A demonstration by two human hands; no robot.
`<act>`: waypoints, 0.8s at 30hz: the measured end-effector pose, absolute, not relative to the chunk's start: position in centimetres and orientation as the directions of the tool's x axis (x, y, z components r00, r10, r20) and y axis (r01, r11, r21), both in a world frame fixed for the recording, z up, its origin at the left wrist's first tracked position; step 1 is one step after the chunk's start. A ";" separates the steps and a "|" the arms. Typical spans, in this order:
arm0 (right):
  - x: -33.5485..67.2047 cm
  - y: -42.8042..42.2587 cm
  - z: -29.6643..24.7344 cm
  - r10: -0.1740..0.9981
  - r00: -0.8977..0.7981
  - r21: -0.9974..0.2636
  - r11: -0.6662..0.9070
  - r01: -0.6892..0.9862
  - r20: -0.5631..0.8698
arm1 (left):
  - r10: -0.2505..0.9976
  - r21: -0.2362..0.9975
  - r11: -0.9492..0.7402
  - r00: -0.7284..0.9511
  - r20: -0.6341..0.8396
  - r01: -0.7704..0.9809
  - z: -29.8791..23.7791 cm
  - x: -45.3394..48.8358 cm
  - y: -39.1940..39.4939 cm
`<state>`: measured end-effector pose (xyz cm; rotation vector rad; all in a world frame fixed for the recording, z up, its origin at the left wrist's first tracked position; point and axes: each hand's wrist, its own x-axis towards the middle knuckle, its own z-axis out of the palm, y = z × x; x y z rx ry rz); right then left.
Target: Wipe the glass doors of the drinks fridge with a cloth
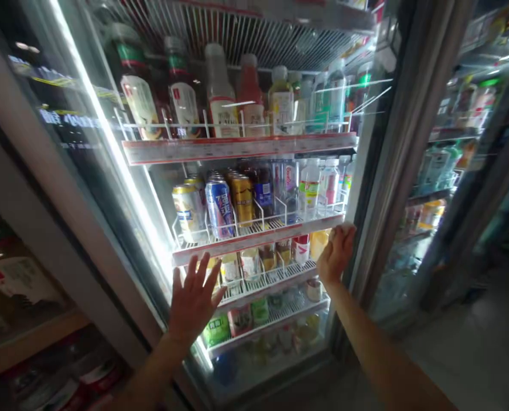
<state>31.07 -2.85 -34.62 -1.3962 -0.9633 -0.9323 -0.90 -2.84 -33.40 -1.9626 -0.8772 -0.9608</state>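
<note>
dim shop interior, with a smooth grey floor (464, 348) below and right of the can rail (258, 240), and a second lit cooler (453, 135) beyond the right end of that rail. around the can rail, a tall drinks cooler (383, 188), with a bright light strip (81, 68) beyond the left end. above the can rail, an upper shelf (237, 147) of large bottles; below, more stocked wire shelves. can rail itself long and pale, with white wire dividers just behind. before its left end, left hand (194, 302), fingers spread apart, clamped on nothing visible; cannot tell whether touching rail or hovering. by its right end, right hand (336, 254), fingers bent and close together; cannot tell whether clamped on anything. likeliest trouble: an uneven push or tug at the two ends of the can rail, perhaps enough to jolt the shelf and topple drinks forward. most exposed, just behind the can rail: a clear bottle with a green-and-yellow label (309, 191), a tall blue can (219, 208), a gold can (242, 200). lesser risk: knuckles scraped on the cooler frame from a slip near the right end.
</note>
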 end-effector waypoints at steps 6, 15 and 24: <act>22.6 -4.6 -37.7 0.246 -0.124 0.054 0.273 0.960 0.961 | 0.222 -0.265 -0.576 0.460 0.860 0.774 -33.9 -1.3 -2.8; 30.7 -2.8 -36.3 0.027 0.453 -0.449 -0.091 0.889 0.891 | 0.144 -0.320 -0.652 0.527 0.837 0.687 -34.0 -2.8 -1.8; 24.5 -7.2 -38.2 0.497 0.285 -0.255 -0.129 0.958 0.820 | 0.157 -0.275 -0.747 0.563 0.811 0.605 -34.4 -2.8 -1.3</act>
